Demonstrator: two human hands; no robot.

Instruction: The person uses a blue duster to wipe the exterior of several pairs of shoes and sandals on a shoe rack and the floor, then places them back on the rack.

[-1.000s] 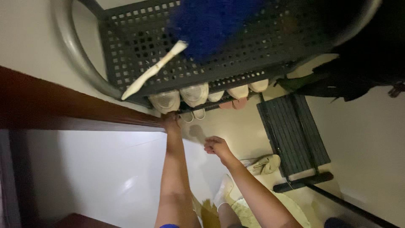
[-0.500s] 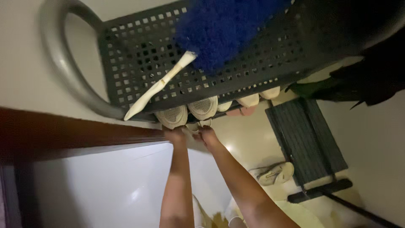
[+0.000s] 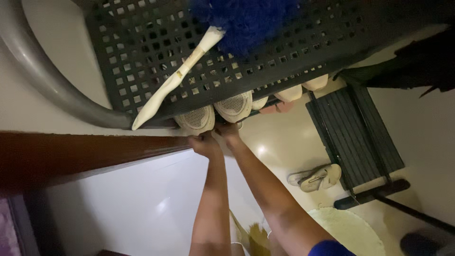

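Fingers of the left hand (image 3: 204,143) are curled into a loose fist just beneath the toe of a cream mesh sneaker (image 3: 196,118), and whether anything is gripped inside cannot be told. Those of the right hand (image 3: 227,130) are hidden under the neighbouring cream sneaker (image 3: 234,105), so their state cannot be told either; contact with its toe is suggested. A second ago the right hand was hanging well apart from the shoes, lower over the pale floor, while the left was already near the edge of the dark brown wooden frame (image 3: 85,154); since then both forearms have been brought up side by side to the front of the rack. From this it is judged that the pair of sneakers is now being reached for or handled.

The shoes are kept in a dark grey perforated plastic shoe rack (image 3: 142,52) with a curved grey metal side bar (image 3: 42,80). On its top shelf a blue fluffy duster with a cream handle (image 3: 180,76) is laid. On the shelf below, the two sneakers are set at the left, with more pale shoes (image 3: 296,90) beside them. Cream slippers (image 3: 317,176) are left on the floor near a grey slatted mat (image 3: 355,132).
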